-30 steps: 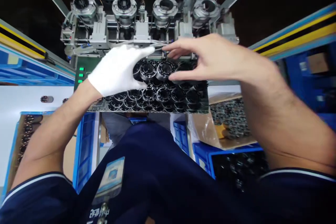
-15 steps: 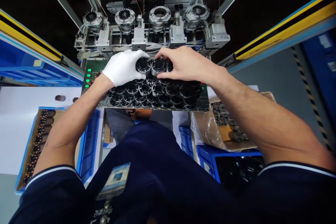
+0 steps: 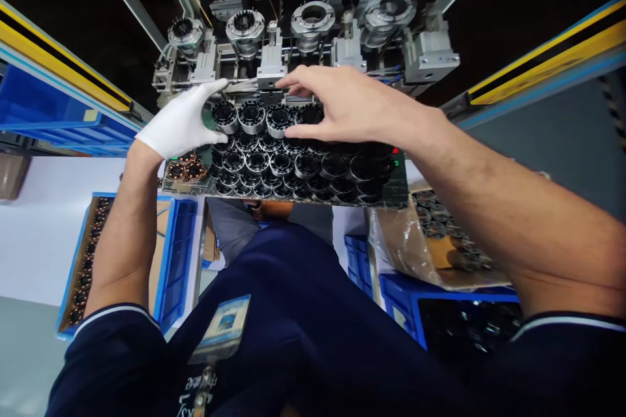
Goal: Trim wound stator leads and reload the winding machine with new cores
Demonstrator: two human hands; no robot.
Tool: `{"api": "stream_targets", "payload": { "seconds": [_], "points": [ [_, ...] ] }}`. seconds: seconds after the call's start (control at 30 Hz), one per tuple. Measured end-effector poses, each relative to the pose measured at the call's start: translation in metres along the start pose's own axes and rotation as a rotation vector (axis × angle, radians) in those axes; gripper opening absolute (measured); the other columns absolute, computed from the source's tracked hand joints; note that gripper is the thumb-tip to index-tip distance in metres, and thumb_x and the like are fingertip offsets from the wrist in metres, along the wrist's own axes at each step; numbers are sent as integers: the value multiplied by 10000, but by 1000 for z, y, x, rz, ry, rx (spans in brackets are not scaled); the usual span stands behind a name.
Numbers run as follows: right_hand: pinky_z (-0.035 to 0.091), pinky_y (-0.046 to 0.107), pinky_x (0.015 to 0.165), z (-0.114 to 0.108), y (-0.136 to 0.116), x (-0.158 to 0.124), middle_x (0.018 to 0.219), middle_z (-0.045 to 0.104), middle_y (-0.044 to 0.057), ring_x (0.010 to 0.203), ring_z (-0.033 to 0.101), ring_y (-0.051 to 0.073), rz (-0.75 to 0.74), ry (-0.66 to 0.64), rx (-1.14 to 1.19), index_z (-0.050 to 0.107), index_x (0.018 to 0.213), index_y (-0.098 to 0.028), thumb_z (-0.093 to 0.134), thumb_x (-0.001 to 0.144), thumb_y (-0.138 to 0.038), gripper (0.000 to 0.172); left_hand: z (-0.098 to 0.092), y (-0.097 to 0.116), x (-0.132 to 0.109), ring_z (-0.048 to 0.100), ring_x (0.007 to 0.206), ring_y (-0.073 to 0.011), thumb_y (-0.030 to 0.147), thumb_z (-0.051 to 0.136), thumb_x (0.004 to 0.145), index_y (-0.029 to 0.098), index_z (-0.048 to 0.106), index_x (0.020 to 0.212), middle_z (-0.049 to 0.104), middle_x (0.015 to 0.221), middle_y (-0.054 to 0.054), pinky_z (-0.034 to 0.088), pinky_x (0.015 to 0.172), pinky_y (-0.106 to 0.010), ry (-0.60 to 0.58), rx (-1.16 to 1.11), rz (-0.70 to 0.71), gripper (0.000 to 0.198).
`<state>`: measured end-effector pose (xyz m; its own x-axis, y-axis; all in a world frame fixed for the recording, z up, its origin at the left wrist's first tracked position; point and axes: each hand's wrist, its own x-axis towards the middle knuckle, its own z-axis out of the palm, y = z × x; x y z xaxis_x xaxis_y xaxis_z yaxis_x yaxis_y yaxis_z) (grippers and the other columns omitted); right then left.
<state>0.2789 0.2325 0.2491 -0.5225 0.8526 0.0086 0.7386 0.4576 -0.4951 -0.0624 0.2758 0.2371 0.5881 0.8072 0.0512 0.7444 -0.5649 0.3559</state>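
Note:
My left hand (image 3: 182, 118), in a white glove, is spread at the left end of the back row of stator cores. Its thumb and fingers are apart beside the end stator core (image 3: 225, 116), with nothing held. Over the row's right part is my bare right hand (image 3: 345, 104), fingers apart. Its thumb tip is at the side of another stator core (image 3: 280, 118); whether it touches cannot be made out. The cores are black-lined metal rings, stacked in rows on a dark green board (image 3: 395, 192). Several copper-wound stators (image 3: 186, 169) sit at the board's left.
Behind the board stands a winding machine with several round holders (image 3: 313, 16) and metal blocks (image 3: 433, 55). Yellow-edged posts (image 3: 63, 58) flank it. A blue tray (image 3: 178, 254) of wound stators lies left; a plastic-lined box (image 3: 405, 244) of cores and a blue bin (image 3: 398, 300) stand right.
My left hand has moved left along the back row and opened away from the cores. The right hand's fingers have spread and lifted. The whole view has shifted slightly.

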Motion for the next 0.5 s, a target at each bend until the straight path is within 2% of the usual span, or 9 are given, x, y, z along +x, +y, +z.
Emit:
{"api": "stream_targets", "payload": {
  "seconds": [0.07, 0.23, 0.33, 0.4, 0.5],
  "points": [
    [535, 600, 1288, 8, -15, 20, 1631, 707, 61, 1476, 653, 412, -22, -4, -28, 568, 1704, -344, 787, 937, -575, 831, 8, -6, -4, 626, 1587, -369, 852, 746, 868, 195, 517, 1752, 604, 1751, -135, 486, 1385, -521, -11, -58, -26, 1125],
    [604, 645, 1156, 35, -36, 64, 1469, 791, 163, 1339, 740, 478, -16, -35, -229, 638, 1642, -235, 812, 913, -470, 786, 27, -1, -3, 730, 1416, -288, 627, 733, 892, 240, 648, 1598, 732, 1612, -53, 575, 1287, -516, 72, -95, -71, 809],
    [617, 635, 1109, 39, -34, 71, 1326, 838, 145, 1246, 768, 462, -17, -35, -262, 696, 1572, -257, 817, 906, -454, 705, 26, 0, -5, 725, 1415, -238, 575, 733, 891, 272, 630, 1585, 742, 1597, -15, 587, 1263, -487, 62, -81, -75, 765],
    [608, 634, 1105, 37, -32, 70, 1292, 840, 142, 1232, 763, 460, -9, -46, -249, 705, 1563, -266, 835, 893, -464, 711, 25, 0, -7, 713, 1438, -214, 570, 708, 920, 281, 601, 1607, 729, 1617, -13, 579, 1264, -476, 47, -65, -81, 753],
    [585, 639, 1117, 36, -30, 69, 1300, 832, 152, 1240, 750, 470, 6, -61, -216, 723, 1546, -260, 869, 872, -474, 722, 30, -2, -8, 731, 1424, -240, 567, 720, 923, 295, 617, 1602, 748, 1592, -27, 589, 1248, -500, 76, -60, -108, 739]
  ]
}}
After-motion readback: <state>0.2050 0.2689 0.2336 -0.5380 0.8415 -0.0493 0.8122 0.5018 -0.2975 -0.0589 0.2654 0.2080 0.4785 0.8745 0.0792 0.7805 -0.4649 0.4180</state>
